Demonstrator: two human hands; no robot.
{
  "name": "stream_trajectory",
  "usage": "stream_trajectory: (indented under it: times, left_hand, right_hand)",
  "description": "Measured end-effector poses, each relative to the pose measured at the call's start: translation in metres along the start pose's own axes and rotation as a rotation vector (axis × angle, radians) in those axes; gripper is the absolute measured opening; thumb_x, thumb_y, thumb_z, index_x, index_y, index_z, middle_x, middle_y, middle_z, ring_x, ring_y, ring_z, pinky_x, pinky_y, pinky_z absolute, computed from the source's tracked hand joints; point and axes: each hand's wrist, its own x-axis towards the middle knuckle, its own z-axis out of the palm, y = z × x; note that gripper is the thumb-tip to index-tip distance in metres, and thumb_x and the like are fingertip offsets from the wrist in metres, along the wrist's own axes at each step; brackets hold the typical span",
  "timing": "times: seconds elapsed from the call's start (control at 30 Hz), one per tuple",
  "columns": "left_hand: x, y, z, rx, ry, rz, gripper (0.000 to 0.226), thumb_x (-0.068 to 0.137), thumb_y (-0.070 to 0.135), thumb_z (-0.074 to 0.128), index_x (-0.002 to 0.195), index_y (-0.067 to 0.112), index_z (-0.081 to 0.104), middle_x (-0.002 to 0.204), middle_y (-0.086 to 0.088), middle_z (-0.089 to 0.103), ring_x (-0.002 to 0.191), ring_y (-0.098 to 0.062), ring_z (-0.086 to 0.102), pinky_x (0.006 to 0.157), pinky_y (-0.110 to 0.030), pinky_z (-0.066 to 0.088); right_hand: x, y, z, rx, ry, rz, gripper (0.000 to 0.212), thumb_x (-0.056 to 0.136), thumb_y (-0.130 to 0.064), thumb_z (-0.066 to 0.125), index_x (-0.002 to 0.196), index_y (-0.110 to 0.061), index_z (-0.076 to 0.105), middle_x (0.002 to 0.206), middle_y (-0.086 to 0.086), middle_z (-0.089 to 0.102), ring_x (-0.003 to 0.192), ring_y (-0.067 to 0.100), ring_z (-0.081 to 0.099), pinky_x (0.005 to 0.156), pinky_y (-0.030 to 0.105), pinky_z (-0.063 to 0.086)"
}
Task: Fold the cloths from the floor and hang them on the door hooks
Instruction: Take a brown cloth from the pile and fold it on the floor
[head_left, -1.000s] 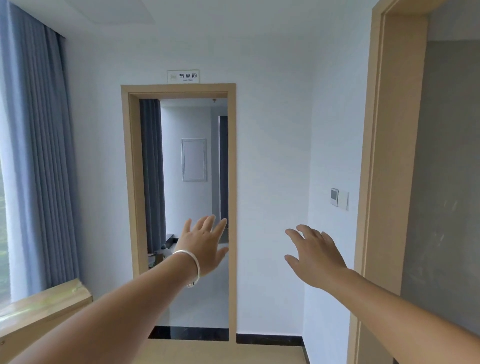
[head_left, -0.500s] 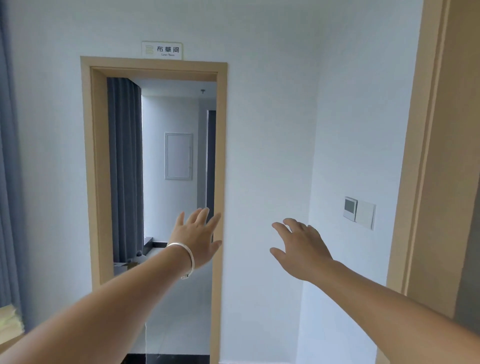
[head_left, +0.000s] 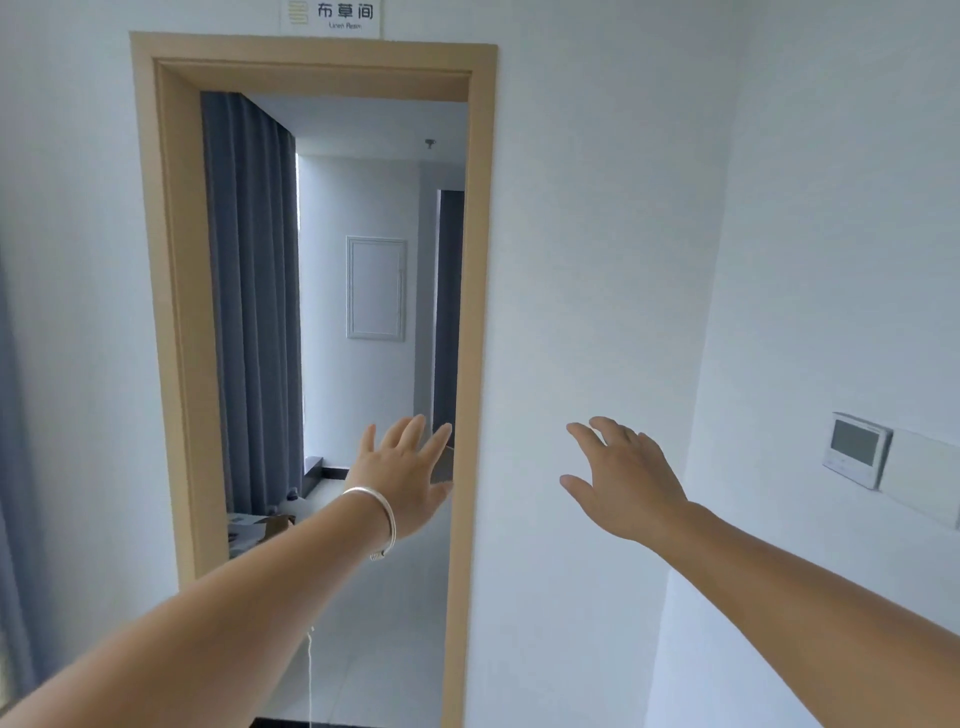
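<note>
A: Well, nearest the camera both arms are reaching forward. The left hand (head_left: 402, 475), at about seven o'clock of centre and wearing a bangle (head_left: 376, 514), is spreading its fingers and holding nothing. The right hand (head_left: 626, 480), at about four o'clock, is doing the same: fingers relaxed, empty, well apart from the left.

B: And the cloths?

A: Not showing anywhere, and neither are any door hooks. I cannot tell where they are lying. A thin white cord (head_left: 310, 675) is dangling under the left forearm at six o'clock.

B: What is lying beyond the hands?

A: The left hand is overlapping the doorway (head_left: 478, 312), near its right jamb; the right hand is hovering before the bare wall (head_left: 597, 260). At three o'clock a wall panel (head_left: 857, 449) is sitting on the side wall. Through the opening, a curtain (head_left: 249, 291) is hanging at ten o'clock, with some clutter (head_left: 260, 525) low at eight o'clock. At twelve o'clock a sign (head_left: 332, 15) is reading Linen Room.

B: Risks?

A: I am guessing the person is heading through. The left knuckles could be clipping the jamb, and feet could be catching the clutter inside, since the floor is barely showing.
</note>
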Motion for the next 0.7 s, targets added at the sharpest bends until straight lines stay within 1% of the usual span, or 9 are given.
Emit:
stream_trajectory:
  times: [0.13,0.23,0.43,0.57,0.63,0.7]
  left_hand:
    - [0.028,-0.033,0.039,0.038,-0.018,-0.061,0.07,0.097,0.06,0.024,0.152,0.031,-0.005,0.162,-0.004,0.002,0.149,-0.024,0.0,0.118,-0.052,0.003]
    - [0.048,-0.061,0.07,0.076,-0.039,-0.124,0.069,0.096,0.061,0.025,0.152,0.033,-0.004,0.162,-0.003,0.003,0.149,-0.025,0.001,0.117,-0.053,0.003]
    - [0.085,-0.125,0.11,0.178,-0.087,-0.324,0.07,0.094,0.064,0.025,0.152,0.034,-0.003,0.161,-0.001,0.006,0.148,-0.026,0.002,0.118,-0.052,0.004]
    - [0.096,-0.167,0.12,0.227,-0.107,-0.456,0.07,0.094,0.063,0.027,0.152,0.033,0.0,0.161,-0.001,0.008,0.148,-0.027,0.005,0.118,-0.053,0.005]
    - [0.09,-0.185,0.125,0.255,-0.114,-0.528,0.069,0.095,0.062,0.027,0.152,0.032,0.0,0.161,-0.002,0.008,0.148,-0.027,0.005,0.118,-0.053,0.005]
    - [0.078,-0.201,0.131,0.27,-0.162,-0.599,0.069,0.095,0.06,0.026,0.152,0.032,-0.002,0.162,-0.002,0.005,0.148,-0.025,0.002,0.119,-0.053,0.004]
  right_hand:
    - [0.057,-0.017,0.04,0.048,-0.01,-0.057,0.063,0.096,-0.053,0.038,0.15,-0.027,0.02,0.157,0.004,0.021,0.141,0.022,0.023,0.115,0.041,0.019]
    - [0.104,-0.035,0.073,0.09,0.002,-0.124,0.061,0.096,-0.051,0.039,0.149,-0.026,0.021,0.156,0.004,0.022,0.14,0.023,0.025,0.114,0.042,0.02]
    - [0.213,-0.08,0.127,0.175,0.042,-0.317,0.061,0.094,-0.049,0.044,0.147,-0.023,0.027,0.149,0.002,0.031,0.136,0.022,0.031,0.109,0.039,0.027]
    - [0.276,-0.126,0.157,0.247,0.049,-0.451,0.059,0.094,-0.048,0.043,0.145,-0.024,0.028,0.148,0.002,0.031,0.135,0.023,0.03,0.109,0.039,0.026]
    - [0.298,-0.155,0.172,0.294,0.036,-0.532,0.059,0.095,-0.047,0.044,0.147,-0.024,0.027,0.152,0.004,0.028,0.138,0.024,0.026,0.112,0.042,0.023]
    - [0.313,-0.187,0.184,0.336,0.026,-0.61,0.061,0.096,-0.047,0.045,0.149,-0.024,0.025,0.154,0.006,0.026,0.141,0.025,0.023,0.115,0.045,0.02]
